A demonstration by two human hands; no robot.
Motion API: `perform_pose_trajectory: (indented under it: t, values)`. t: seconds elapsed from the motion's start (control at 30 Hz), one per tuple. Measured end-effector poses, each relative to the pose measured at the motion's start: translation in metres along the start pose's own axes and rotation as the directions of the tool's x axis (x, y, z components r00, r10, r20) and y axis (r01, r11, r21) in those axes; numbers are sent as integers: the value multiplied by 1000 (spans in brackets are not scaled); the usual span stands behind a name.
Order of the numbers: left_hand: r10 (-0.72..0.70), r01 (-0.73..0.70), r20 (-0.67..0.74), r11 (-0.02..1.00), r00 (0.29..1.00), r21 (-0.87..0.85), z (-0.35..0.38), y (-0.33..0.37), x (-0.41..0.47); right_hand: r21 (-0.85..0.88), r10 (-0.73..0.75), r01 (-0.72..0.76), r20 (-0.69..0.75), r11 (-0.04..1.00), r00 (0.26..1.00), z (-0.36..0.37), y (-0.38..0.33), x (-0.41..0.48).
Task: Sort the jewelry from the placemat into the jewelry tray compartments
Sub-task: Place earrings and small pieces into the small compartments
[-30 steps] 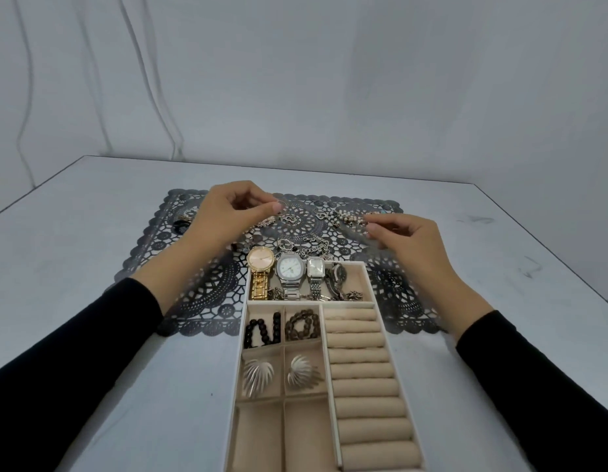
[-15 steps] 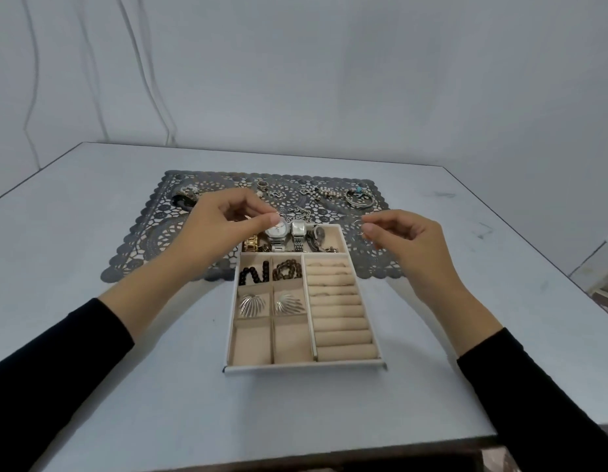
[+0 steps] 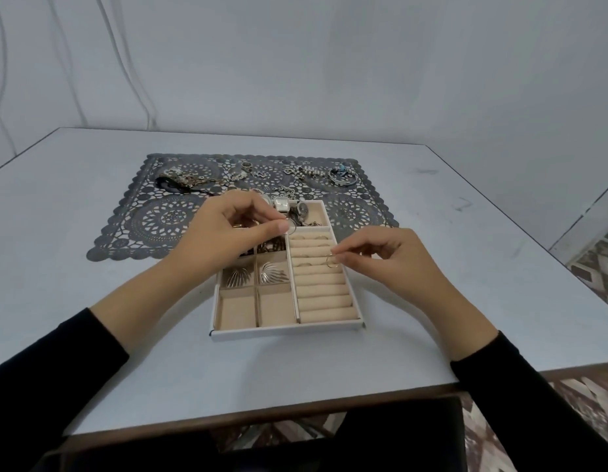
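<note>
Rings are pinched, thumb to forefinger: a small ring (image 3: 291, 227) in the left hand (image 3: 227, 233), a thin gold ring (image 3: 332, 261) in the right hand (image 3: 391, 257) over the ring rolls (image 3: 324, 296) of the jewelry tray (image 3: 285, 330), mid-table (image 3: 91, 267). Each is best slotted upright.

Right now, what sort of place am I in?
Likely a plain indoor room, perhaps a home: a white table before a blank pale wall, patterned floor beside it, and a lace placemat and jewelry tray.
</note>
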State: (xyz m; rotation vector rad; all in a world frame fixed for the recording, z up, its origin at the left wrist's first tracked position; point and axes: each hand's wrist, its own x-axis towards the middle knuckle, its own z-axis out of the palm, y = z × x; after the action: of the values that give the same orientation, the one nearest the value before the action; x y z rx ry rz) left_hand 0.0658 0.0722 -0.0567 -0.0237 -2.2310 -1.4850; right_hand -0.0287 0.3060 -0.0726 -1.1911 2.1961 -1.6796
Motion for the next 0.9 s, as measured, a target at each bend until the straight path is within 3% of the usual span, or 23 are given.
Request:
perform_pose_trajectory:
  t: [0.4,0.9]
  values:
    - [-3,2,13,1000,1000,12,8,-4,-3,-178,-79,104,144,978,987,0,6,2]
    - [-20,19,17,1000,1000,22,8,-3,-3,-111,56,-35,193,993,980,-4,3,10]
